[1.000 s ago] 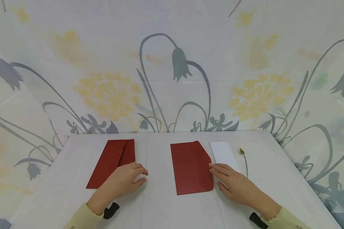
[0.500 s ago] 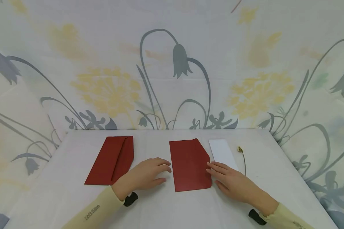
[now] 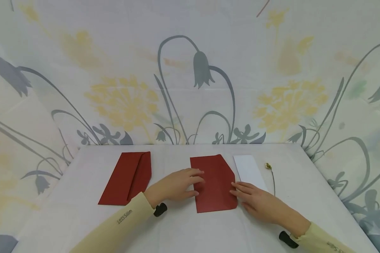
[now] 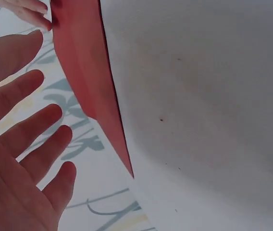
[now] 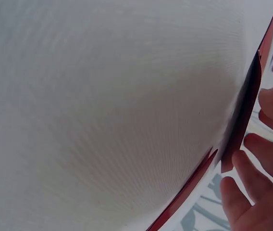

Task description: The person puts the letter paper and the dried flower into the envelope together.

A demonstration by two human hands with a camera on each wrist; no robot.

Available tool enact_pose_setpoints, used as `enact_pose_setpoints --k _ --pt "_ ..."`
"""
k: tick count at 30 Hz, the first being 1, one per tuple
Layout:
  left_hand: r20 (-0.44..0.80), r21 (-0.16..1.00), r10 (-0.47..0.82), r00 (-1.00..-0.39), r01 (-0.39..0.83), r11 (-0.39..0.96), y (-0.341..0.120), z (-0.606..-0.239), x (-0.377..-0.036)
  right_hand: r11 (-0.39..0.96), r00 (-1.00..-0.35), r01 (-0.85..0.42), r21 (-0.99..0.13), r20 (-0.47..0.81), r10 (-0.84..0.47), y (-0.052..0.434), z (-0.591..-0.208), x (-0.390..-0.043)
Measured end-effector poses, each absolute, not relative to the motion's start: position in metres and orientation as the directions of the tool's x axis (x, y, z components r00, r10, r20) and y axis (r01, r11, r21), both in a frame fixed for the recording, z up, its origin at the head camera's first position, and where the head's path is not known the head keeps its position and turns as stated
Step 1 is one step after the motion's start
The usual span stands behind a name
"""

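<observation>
A dark red envelope (image 3: 215,184) lies flat in the middle of the white table (image 3: 183,232), its flap corner pointing right. My left hand (image 3: 190,182) rests with straight fingers on its left edge; in the left wrist view the left hand (image 4: 26,144) is spread beside the envelope (image 4: 86,72). My right hand (image 3: 244,192) lies flat, its fingertips touching the envelope's right edge, which also shows in the right wrist view as the envelope (image 5: 244,120) beside my right fingers (image 5: 256,192). Neither hand holds anything.
A second red envelope (image 3: 128,177) lies at the left. A white paper slip (image 3: 249,170) sits just right of the middle envelope, partly under my right hand. A small dried flower (image 3: 267,166) with a thin stem lies beyond it. A floral cloth (image 3: 196,70) walls the back.
My left hand has slid right, from the left envelope across the bare table onto the middle envelope's left edge. My right hand has stayed at the envelope's right edge.
</observation>
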State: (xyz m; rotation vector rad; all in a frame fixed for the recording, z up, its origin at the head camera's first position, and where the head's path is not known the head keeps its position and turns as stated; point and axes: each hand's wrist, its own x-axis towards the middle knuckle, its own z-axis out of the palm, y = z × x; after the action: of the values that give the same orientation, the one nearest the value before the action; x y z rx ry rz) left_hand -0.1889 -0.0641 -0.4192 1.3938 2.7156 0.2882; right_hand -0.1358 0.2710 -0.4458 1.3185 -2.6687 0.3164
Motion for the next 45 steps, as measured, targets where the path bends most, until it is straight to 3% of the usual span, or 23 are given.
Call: enact_pose_setpoints --k 8,18,22,30,45 --pt "-0.039 0.223 0.806 -0.59 0.781 0.583 -0.046 -0.42 -0.195 0.58 -0.589 -0.807 -0.111 0.222 -0.777 0.271 -0.453 -0.135" --pt "-0.196 0.207 0.732 -0.653 0.702 0.682 -0.033 -0.431 -0.196 0.58 -0.579 -0.813 -0.057 0.196 -0.792 0.265 -0.454 -0.135" --pt "-0.2 0.187 0.739 -0.643 0.716 0.673 -0.03 -0.433 -0.196 0.581 -0.582 -0.811 -0.067 0.184 -0.792 0.262 -0.452 -0.136" --pt "-0.219 0.197 0.729 -0.649 0.702 0.685 -0.026 -0.43 -0.197 0.632 -0.651 -0.753 -0.184 0.058 -0.757 0.255 -0.449 -0.14" --pt "-0.19 0.193 0.777 -0.601 0.753 0.629 -0.008 -0.434 -0.213 0.658 -0.666 -0.719 -0.222 -0.05 -0.744 0.252 -0.444 -0.14"
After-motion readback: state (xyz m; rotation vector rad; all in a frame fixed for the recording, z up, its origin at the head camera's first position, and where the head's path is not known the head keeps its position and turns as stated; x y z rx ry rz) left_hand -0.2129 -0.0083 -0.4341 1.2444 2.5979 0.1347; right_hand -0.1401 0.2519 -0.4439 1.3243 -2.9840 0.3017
